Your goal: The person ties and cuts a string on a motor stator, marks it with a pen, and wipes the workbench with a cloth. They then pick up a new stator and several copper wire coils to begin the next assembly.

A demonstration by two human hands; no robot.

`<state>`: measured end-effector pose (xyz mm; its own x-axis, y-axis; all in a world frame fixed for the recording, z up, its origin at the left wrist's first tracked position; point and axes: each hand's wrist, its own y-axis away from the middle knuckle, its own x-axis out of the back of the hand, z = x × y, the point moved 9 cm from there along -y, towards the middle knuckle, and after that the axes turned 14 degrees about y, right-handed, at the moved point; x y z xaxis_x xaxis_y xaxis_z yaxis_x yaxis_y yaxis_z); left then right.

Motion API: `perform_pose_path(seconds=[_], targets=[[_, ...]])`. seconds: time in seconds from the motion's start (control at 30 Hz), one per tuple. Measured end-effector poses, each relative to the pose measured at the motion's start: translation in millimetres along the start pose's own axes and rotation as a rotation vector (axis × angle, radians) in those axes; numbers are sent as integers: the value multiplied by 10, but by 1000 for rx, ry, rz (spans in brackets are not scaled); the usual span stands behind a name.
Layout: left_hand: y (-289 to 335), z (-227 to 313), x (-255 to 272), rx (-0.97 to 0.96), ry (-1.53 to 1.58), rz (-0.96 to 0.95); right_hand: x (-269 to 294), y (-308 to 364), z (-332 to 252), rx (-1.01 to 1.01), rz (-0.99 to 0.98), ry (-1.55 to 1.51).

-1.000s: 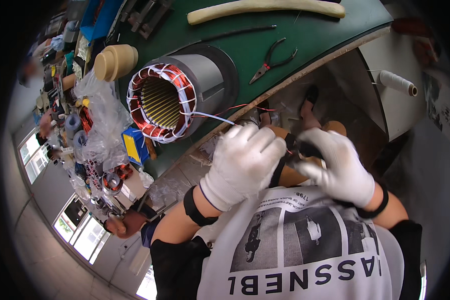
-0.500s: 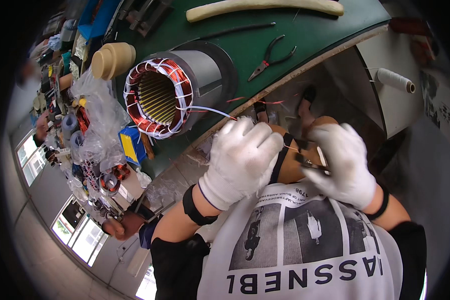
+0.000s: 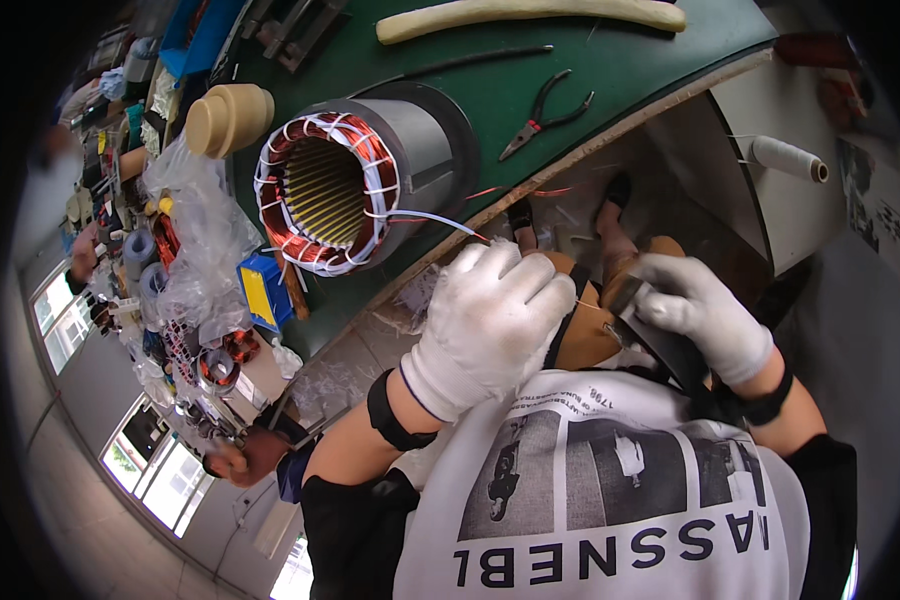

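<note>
A grey motor stator (image 3: 370, 180) with copper windings tied in white lacing lies on its side on the green workbench (image 3: 610, 70). A white lead wire (image 3: 432, 219) runs from it toward my left hand (image 3: 485, 325), which wears a white glove and pinches the wire's end below the bench edge. My right hand (image 3: 700, 315), also gloved, grips a small dark tool (image 3: 632, 318) whose tip points at the left hand's fingers. Both hands hover over my lap.
Pliers (image 3: 545, 112), a thin black rod (image 3: 470, 64) and a long cream stick (image 3: 530, 14) lie on the bench. A tan mallet head (image 3: 228, 118), plastic bags and a blue box (image 3: 258, 290) crowd the left. A white thread spool (image 3: 785, 158) sits at right.
My two hands have drawn apart: the right hand pulled away to the right with the tool, while the left hand stayed at the wire's end.
</note>
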<state>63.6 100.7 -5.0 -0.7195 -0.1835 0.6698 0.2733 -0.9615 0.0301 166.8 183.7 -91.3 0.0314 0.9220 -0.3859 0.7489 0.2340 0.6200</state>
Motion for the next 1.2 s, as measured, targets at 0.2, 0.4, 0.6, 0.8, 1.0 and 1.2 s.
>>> perform_pose_path(seconds=[0.2,0.4,0.6,0.8,1.0,1.2], targets=[[16,-4,-9,-7,-17,-29,12,73,122,-141,-6,-102],[-8,5,7,-3,-12,-55,-136,-165,-282,105,99,398],[-9,3,45,46,20,-4,-202,360,-684,623,723,1394],[43,25,9,52,41,-43,-505,391,-779,788,703,1446],[57,-7,33,35,20,-11,-517,326,-816,770,743,1403],[127,38,14,41,27,-16,-437,538,-673,682,705,1385]])
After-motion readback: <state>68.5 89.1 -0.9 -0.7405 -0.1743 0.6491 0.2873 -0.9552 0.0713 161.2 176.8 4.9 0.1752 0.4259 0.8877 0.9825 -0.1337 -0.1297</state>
